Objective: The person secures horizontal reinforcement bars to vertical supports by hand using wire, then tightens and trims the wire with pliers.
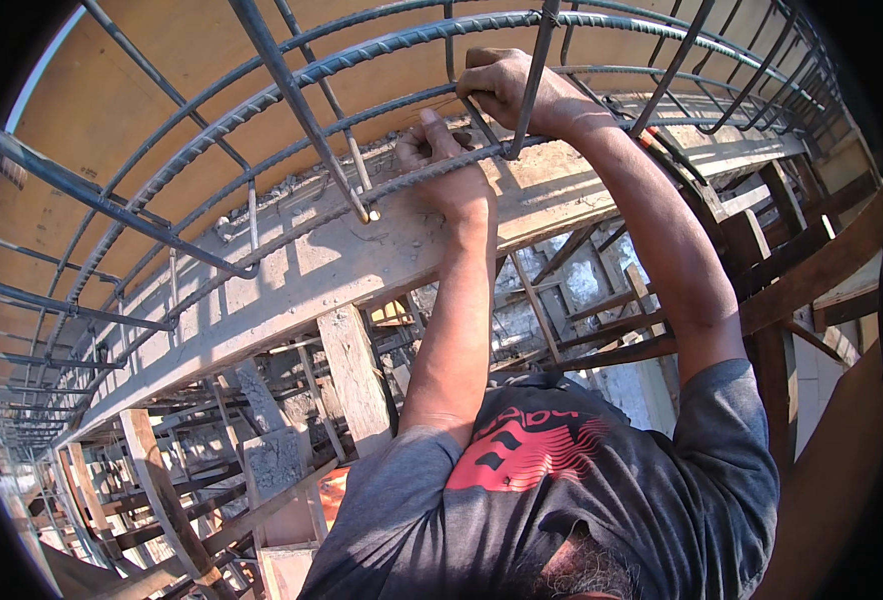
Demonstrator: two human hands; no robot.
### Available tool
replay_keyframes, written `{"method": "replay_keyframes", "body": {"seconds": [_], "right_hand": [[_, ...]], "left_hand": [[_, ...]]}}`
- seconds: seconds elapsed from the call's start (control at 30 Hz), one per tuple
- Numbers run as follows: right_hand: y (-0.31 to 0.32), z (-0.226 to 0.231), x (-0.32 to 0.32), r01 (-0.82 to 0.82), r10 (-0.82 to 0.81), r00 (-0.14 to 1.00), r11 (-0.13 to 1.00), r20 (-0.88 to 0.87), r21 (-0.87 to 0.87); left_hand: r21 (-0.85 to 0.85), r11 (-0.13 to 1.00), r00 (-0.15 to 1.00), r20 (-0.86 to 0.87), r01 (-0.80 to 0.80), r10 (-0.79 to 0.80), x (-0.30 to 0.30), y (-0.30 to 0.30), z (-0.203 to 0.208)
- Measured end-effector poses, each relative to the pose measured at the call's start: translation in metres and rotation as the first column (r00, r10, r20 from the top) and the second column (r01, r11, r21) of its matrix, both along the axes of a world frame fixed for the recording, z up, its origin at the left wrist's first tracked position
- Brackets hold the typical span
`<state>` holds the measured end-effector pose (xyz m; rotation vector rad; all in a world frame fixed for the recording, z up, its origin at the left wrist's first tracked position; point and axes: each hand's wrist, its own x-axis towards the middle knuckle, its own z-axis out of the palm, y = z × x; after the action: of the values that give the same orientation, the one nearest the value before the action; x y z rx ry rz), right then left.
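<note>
Both hands grip a rebar running left-right.

light: harsh sun, pretty bright overall | shadows: crisp bar stripes across the dusty formwork beam | dim: timber props underneath sit in shade | distortion: heavy fisheye, rebar bows hard near the rim, black vignette corners | focus: mostly sharp
</note>
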<state>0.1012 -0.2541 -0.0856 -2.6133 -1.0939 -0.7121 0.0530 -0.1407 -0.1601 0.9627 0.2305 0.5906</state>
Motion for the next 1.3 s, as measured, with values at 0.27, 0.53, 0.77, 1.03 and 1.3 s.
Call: {"method": "replay_keyframes", "body": {"seconds": [0.27,0.53,0.77,1.03,1.3], "right_hand": [[0.003,-0.001,0.002,-0.005,0.005,0.999,1.000,0.043,0.006],[0.000,0.004,-0.004,0.193,-0.193,0.980,0.981,-0.040,-0.002],[-0.013,0.002,0.003,0.205,-0.209,0.975,0.977,-0.070,-0.065],[-0.011,0.000,-0.003,0.303,-0.307,0.951,0.950,-0.041,-0.079],[-0.015,0.001,0.003,0.254,-0.248,0.944,0.967,-0.219,0.000]], "left_hand": [[0.526,0.840,0.986,0.158,-0.132,0.056,0.009,0.000,-0.021],[0.791,0.582,0.980,0.117,-0.191,0.162,0.014,0.013,-0.007],[0.828,0.530,0.980,0.107,-0.182,0.169,0.020,0.024,-0.003],[0.810,0.497,0.947,0.228,-0.313,0.226,0.030,0.022,-0.010],[0.804,0.594,0.998,-0.007,-0.032,0.064,0.038,0.018,-0.011]]}}
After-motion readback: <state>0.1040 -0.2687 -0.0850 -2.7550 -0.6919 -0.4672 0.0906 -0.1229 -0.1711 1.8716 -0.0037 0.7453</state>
